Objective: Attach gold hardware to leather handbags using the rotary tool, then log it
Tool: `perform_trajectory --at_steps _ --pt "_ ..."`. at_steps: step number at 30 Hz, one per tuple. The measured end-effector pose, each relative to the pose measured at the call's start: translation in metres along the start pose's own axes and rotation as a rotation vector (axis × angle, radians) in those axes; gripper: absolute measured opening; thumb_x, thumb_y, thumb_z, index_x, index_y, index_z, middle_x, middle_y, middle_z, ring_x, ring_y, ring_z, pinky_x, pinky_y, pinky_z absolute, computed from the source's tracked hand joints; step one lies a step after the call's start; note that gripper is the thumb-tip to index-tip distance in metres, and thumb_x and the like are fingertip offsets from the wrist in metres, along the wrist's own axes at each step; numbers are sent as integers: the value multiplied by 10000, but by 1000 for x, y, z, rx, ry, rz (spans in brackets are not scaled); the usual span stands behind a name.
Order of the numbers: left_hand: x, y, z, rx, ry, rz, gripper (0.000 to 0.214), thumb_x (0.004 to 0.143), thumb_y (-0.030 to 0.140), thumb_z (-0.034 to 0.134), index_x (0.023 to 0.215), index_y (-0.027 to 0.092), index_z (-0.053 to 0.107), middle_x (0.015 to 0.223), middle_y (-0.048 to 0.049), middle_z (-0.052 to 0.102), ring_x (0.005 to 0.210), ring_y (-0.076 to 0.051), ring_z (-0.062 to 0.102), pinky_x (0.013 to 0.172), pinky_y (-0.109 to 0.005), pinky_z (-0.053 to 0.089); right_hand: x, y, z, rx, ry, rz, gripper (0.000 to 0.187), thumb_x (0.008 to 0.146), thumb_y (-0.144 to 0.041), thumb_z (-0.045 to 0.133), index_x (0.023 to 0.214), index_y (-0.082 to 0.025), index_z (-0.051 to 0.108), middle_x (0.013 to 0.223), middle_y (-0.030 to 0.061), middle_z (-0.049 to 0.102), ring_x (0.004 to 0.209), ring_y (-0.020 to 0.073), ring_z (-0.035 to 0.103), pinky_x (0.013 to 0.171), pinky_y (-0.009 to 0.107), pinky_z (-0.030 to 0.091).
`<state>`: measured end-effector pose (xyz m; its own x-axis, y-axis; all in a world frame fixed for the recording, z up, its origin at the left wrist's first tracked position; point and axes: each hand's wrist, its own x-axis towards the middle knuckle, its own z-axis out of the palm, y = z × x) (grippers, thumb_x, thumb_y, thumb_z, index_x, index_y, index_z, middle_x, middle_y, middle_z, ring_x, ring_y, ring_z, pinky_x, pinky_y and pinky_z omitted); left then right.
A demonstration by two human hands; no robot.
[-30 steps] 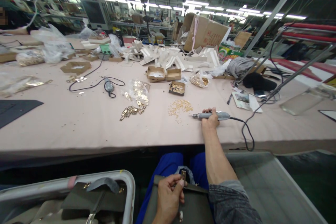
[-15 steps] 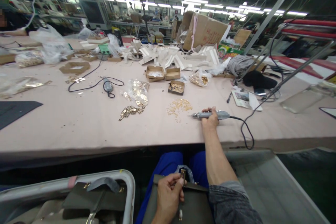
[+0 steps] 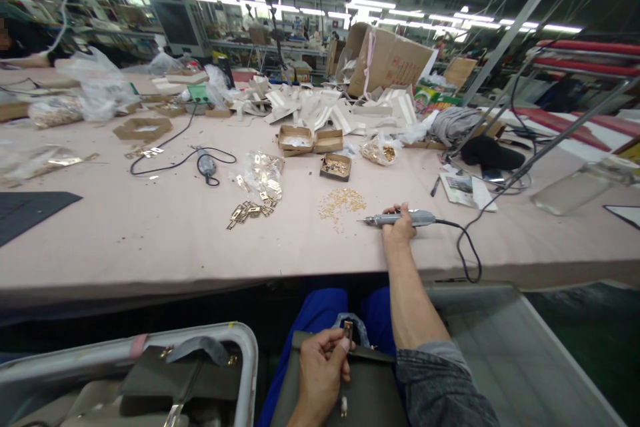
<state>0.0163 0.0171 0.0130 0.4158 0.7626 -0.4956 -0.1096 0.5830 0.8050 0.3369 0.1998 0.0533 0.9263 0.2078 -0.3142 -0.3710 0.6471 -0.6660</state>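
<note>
On my lap rests a dark olive handbag (image 3: 373, 387). My left hand (image 3: 323, 367) is closed at its top, thumb and fingers pinching a strap with a gold metal plate (image 3: 348, 329) at its end. A small clasp (image 3: 344, 406) sits on the bag's front below. My right hand (image 3: 399, 227) is wrapped round a grey electric screwdriver (image 3: 420, 217) above the table, its bit pointing left. Just left of the bit lies a scatter of tiny gold screws (image 3: 345, 203).
Gold plates (image 3: 250, 212) lie beside a plastic bag (image 3: 264, 173). Behind the screws stands a small box (image 3: 335, 167). Another screwdriver (image 3: 206, 165) lies left. A bin (image 3: 247, 360) with handbags is at lower left, a grey tray (image 3: 520, 353) at lower right.
Almost nothing differs. My right hand and the screwdriver appear shifted very slightly left; my left hand keeps its pinch on the strap.
</note>
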Motion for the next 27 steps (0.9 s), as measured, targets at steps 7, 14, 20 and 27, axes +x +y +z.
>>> perform_trajectory --at_steps 7,14,20,27 --pt "0 6 2 -7 -4 -2 703 678 717 905 928 66 821 772 -150 769 440 -103 551 440 -224 464 2 3 0 -20 -6 -22 418 879 -335 904 993 -172 536 817 -15 679 609 82 586 565 227 580" --pt "0 3 1 18 -11 -4 663 707 705 890 908 78 819 695 -123 745 438 -105 540 455 -226 473 7 5 -1 -16 0 -28 406 882 -320 901 964 -173 531 800 -11 670 617 93 592 548 238 572" --pt "1 0 -1 25 -6 5 621 729 664 889 922 78 819 698 -119 750 439 -101 541 455 -219 468 8 6 -2 -17 -3 -27 453 855 -366 924 950 -186 520 812 -25 666 617 81 585 543 220 575" --pt "1 1 -1 20 -9 7 634 722 687 890 924 90 821 732 -130 767 438 -102 548 452 -222 472 8 7 -2 -28 18 -28 447 864 -370 916 967 -175 527 824 -19 667 623 82 593 553 225 574"
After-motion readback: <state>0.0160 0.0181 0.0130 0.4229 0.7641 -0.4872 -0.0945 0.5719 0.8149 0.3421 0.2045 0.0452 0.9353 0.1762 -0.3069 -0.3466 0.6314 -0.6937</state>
